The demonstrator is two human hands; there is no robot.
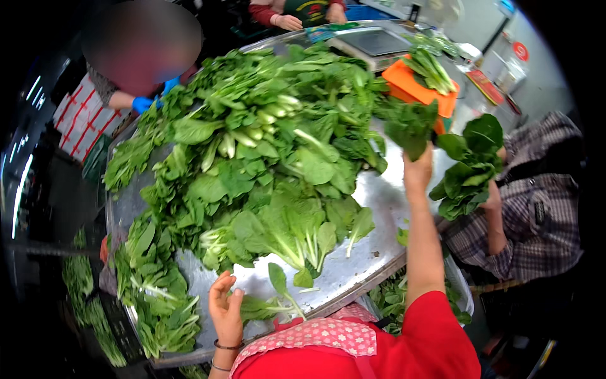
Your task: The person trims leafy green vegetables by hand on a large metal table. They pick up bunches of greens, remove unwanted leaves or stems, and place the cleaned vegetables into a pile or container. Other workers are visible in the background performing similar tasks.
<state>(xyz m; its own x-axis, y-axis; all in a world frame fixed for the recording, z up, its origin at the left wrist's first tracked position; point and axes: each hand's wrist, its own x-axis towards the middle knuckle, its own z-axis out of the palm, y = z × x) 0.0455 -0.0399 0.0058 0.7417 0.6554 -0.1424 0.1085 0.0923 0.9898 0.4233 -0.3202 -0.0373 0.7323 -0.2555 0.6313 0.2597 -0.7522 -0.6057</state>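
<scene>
My right hand point(419, 168) reaches far out over the metal table point(378, 208) and is closed around a bunch of leafy greens point(411, 124), just below an orange plastic basket point(412, 87). My left hand point(226, 303) is raised at the near edge, fingers apart, holding nothing. Beside it lie loose leaves with pale stems point(265, 308). A large heap of leafy greens point(265, 175) covers the middle and far part of the table. Several bunches with thick white stems point(251, 135) lie on top of the heap.
At the right, a person in a plaid shirt point(530, 213) holds dark greens point(468, 170). Blue-gloved hands point(147, 103) work at the far left; another person's hands point(288, 22) are at the back. A weighing scale point(374, 45) stands behind the basket. A white crate point(461, 289) is below the table edge.
</scene>
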